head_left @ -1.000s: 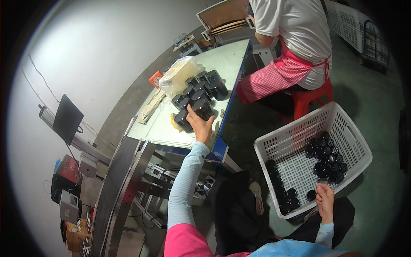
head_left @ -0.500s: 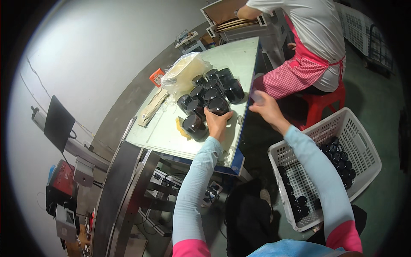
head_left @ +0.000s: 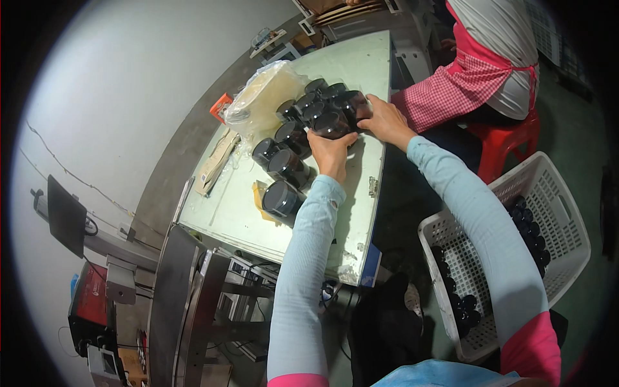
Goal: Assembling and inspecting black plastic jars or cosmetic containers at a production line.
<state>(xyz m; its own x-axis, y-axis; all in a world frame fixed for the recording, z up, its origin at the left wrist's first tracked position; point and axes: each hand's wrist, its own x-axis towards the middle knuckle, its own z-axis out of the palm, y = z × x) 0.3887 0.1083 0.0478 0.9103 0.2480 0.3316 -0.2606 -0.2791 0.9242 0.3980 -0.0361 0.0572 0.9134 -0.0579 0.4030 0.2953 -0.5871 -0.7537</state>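
Several glossy black cylindrical jars (head_left: 293, 166) stand in a group on the pale green tabletop (head_left: 342, 213). My left hand (head_left: 330, 157) is closed round a jar (head_left: 331, 122) on the near side of the group, thumb and fingers on either side. My right hand (head_left: 385, 122) has its fingers on the side of the rightmost jar (head_left: 351, 103), close to the table's right edge; its palm side is hidden. One jar (head_left: 282, 198) stands nearest me, apart from the others, beside a yellowish scrap (head_left: 259, 197).
Behind the jars lies a clear plastic bag (head_left: 264, 100), with an orange box (head_left: 221, 107) and beige gloves or cloth (head_left: 216, 164) to its left. A white crate (head_left: 445, 309) of small black round pieces stands at right. A person in a checked apron (head_left: 445, 97) sits on a red stool (head_left: 496, 145).
My right hand has moved left from the table's edge onto the rightmost jar. My left hand and its jar have shifted away from me, and gaps have opened among the nearer jars.
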